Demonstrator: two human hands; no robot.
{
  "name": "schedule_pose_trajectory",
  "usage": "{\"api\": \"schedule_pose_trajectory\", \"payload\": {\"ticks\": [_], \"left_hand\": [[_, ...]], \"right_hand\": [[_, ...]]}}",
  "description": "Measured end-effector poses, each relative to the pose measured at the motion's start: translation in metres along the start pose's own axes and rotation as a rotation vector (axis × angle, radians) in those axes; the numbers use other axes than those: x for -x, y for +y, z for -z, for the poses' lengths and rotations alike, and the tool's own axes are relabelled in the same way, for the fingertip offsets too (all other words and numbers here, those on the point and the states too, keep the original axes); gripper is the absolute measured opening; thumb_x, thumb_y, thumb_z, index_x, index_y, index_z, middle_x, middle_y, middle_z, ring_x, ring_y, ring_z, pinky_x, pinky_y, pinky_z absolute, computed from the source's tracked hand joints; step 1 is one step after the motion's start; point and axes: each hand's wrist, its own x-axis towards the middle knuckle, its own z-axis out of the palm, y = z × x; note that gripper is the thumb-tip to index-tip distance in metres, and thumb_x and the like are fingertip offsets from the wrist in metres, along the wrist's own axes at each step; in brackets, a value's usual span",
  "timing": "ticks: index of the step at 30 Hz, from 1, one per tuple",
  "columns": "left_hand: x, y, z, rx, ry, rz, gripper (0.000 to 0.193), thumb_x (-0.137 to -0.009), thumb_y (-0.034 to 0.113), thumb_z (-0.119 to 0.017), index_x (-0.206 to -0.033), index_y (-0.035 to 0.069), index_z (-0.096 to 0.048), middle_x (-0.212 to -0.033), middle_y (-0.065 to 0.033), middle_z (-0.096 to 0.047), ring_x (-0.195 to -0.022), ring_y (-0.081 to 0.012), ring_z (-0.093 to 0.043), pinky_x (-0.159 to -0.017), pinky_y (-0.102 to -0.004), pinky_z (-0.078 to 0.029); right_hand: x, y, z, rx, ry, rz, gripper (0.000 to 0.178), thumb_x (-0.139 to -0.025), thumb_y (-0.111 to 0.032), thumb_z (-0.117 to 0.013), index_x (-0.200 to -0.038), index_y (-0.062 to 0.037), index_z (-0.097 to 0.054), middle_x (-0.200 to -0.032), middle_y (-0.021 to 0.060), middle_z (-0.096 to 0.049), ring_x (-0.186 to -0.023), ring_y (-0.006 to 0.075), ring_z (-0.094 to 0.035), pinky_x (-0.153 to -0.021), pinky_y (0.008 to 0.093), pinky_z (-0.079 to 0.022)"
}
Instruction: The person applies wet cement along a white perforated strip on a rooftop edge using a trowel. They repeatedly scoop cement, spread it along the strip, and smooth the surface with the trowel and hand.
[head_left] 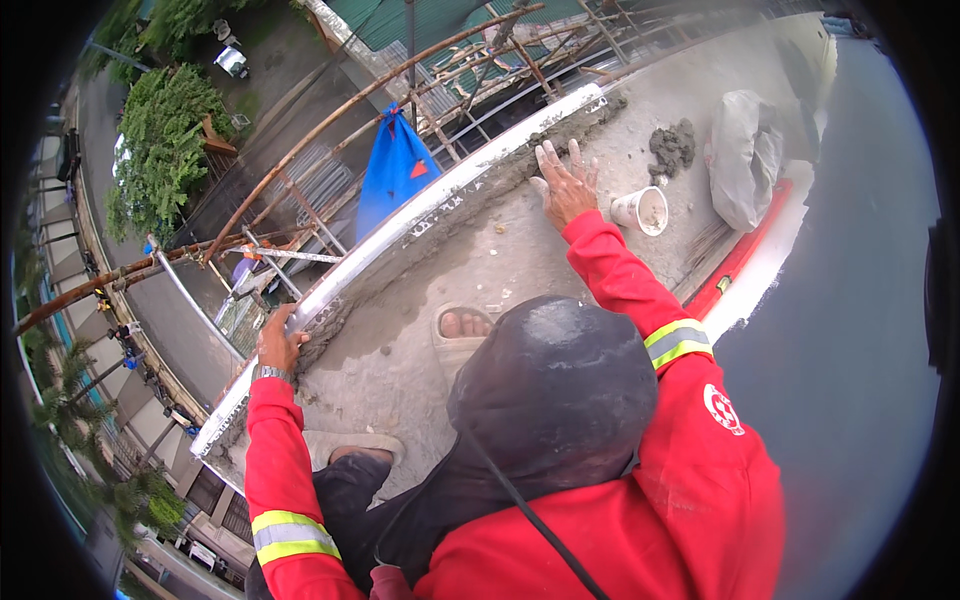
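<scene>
My left hand is closed round a long white strip at the ledge's outer edge, its thumb on the inner side. Farther along, my right hand lies with fingers spread on the grey ledge surface, its fingertips near the band of wet mortar along the strip. Nothing is held in it. A white cup with pale residue inside leans beside the right wrist. Past the cup lies a heap of grey mortar.
A whitish plastic bag and a red spirit level lie by the grey wall at right. Beyond the strip are rusty scaffold poles, a blue cloth and a drop to the street. My sandalled feet stand on the ledge.
</scene>
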Motion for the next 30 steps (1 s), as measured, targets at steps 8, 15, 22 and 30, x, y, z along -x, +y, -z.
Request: {"api": "schedule_pose_trajectory", "payload": {"ticks": [8,15,22,30], "left_hand": [[0.001,-0.004,-0.002,0.033,0.031,-0.063,0.049,-0.063,-0.001,-0.071,-0.108,0.009,-0.055,-0.099,-0.0166,-0.061,-0.091,-0.0377,-0.058,-0.078,-0.0418,-0.045],[0.000,-0.006,-0.003,0.077,-0.006,0.003,0.050,-0.062,-0.004,-0.070,-0.108,0.008,-0.055,-0.101,-0.0170,-0.061,-0.092,-0.0369,-0.058,-0.078,-0.0410,-0.045],[0.001,-0.007,-0.005,0.081,0.024,-0.033,0.050,-0.062,-0.006,-0.069,-0.109,0.007,-0.055,-0.102,-0.0169,-0.062,-0.091,-0.0362,-0.059,-0.078,-0.0409,-0.046],[0.000,-0.004,-0.005,0.043,0.055,-0.069,0.048,-0.063,-0.005,-0.068,-0.108,0.007,-0.056,-0.101,-0.0170,-0.061,-0.091,-0.0368,-0.059,-0.078,-0.0412,-0.045]], "right_hand": [[-0.033,0.027,0.004,-0.084,-0.010,-0.218,0.053,-0.091,-0.041,-0.045,-0.139,-0.0219,-0.034,-0.147,-0.0017,-0.031,-0.137,0.0348,-0.018,-0.106,0.0636,-0.011],[-0.037,0.030,0.007,0.016,0.044,-0.176,0.052,-0.092,-0.040,-0.043,-0.140,-0.0227,-0.033,-0.148,-0.0044,-0.029,-0.138,0.0336,-0.015,-0.106,0.0637,-0.011],[-0.060,0.049,0.015,0.025,-0.140,-0.408,0.051,-0.094,-0.043,-0.037,-0.141,-0.0236,-0.032,-0.149,-0.0069,-0.025,-0.139,0.0326,-0.014,-0.107,0.0628,-0.011],[-0.067,0.058,0.023,-0.066,-0.309,-0.441,0.051,-0.094,-0.044,-0.035,-0.141,-0.0228,-0.032,-0.149,-0.0058,-0.024,-0.138,0.0338,-0.015,-0.107,0.0630,-0.012]]}}
